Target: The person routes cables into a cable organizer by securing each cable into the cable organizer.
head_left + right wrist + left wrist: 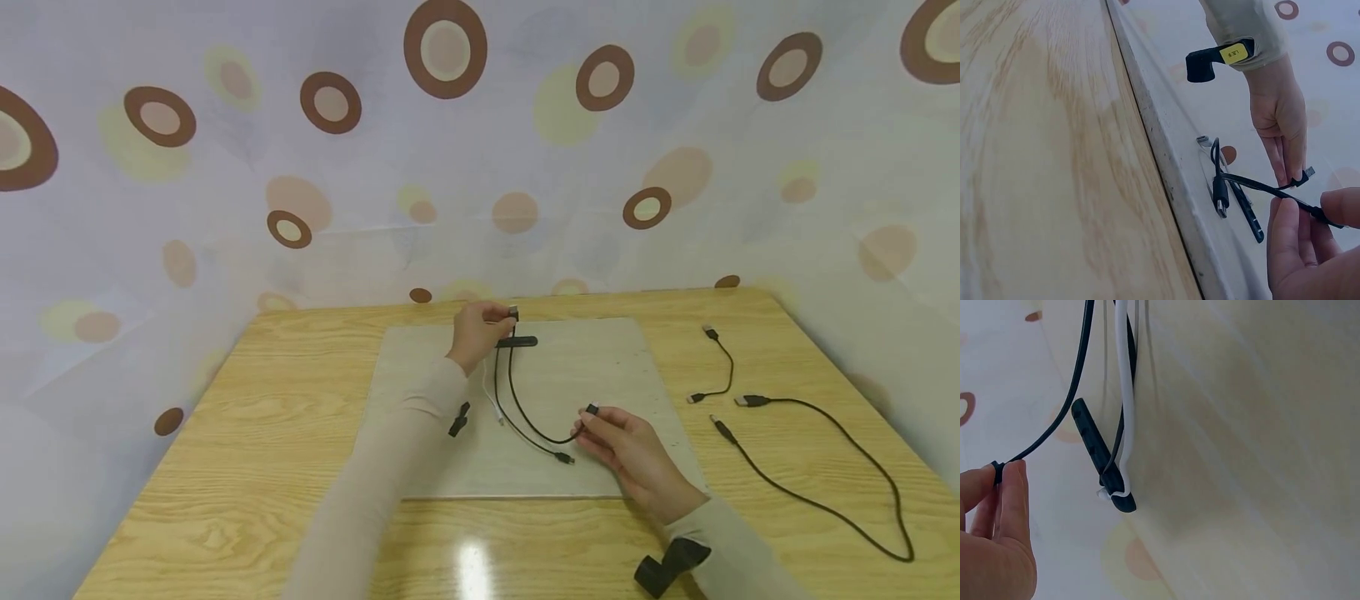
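My left hand (478, 329) pinches one plug of a black USB cable (1076, 378) near the far edge of a pale board. Nearer, my right hand (637, 454) pinches the plug at its other end between thumb and fingers, and the cable sags between the hands. Just beside the left hand, a slotted black cable holder (527, 341) lies on the board. A second black cable (564, 457) and a white cable (1124, 381) run from the holder, seated at one end of it in the left wrist view. My left fingers partly hide the holder in the head view.
The pale board (435, 475) lies on a wooden table (247, 467). At the right lie a short black cable (731, 367) and a longer black USB cable (862, 450). A dotted cloth (465, 167) hangs behind. Black mounts (670, 567) sit on both wrists.
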`<state>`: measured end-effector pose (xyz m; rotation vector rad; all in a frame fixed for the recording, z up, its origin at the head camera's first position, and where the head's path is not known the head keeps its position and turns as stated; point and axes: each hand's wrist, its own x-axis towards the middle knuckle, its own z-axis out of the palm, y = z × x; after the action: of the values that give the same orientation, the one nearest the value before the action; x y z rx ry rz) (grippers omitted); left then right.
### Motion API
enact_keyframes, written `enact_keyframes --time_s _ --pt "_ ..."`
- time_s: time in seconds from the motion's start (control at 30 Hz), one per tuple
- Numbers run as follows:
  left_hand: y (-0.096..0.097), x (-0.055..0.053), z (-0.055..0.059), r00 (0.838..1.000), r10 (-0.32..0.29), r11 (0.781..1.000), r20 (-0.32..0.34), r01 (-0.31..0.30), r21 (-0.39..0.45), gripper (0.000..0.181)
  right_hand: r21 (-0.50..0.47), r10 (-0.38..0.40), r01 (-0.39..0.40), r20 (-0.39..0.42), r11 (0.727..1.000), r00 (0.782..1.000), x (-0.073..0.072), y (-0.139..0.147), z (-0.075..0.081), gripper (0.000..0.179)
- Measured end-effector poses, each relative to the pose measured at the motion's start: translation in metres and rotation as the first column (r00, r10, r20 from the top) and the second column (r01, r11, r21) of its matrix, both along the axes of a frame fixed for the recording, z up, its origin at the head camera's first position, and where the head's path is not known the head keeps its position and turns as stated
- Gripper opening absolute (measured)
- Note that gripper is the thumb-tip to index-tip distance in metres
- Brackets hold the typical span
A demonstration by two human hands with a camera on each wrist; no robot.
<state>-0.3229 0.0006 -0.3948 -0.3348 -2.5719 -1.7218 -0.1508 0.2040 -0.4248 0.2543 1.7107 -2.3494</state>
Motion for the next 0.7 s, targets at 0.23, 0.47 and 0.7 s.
enact_keyframes --time_s 0.23,0.47,0.7 --pt "0.003 -0.001 -0.004 0.999 0.031 0.999 0.011 -0.031 -0.017 0.017 0.014 0.0 0.001 -0.019 1.0 1.0 0.0 0.001 -0.002 0.022" --pt "0.004 0.0 -0.006 0.998 0.057 0.998 -0.006 -0.057 -0.024 0.017 0.04 -0.001 0.001 -0.021 0.999 1.0 0.001 0.0 -0.002 0.017" --pt "0.004 -0.008 -0.016 0.996 0.083 0.996 -0.031 -0.084 -0.043 0.017 0.061 -0.004 0.005 -0.03 0.998 1.0 0.001 0.001 -0.002 0.024"
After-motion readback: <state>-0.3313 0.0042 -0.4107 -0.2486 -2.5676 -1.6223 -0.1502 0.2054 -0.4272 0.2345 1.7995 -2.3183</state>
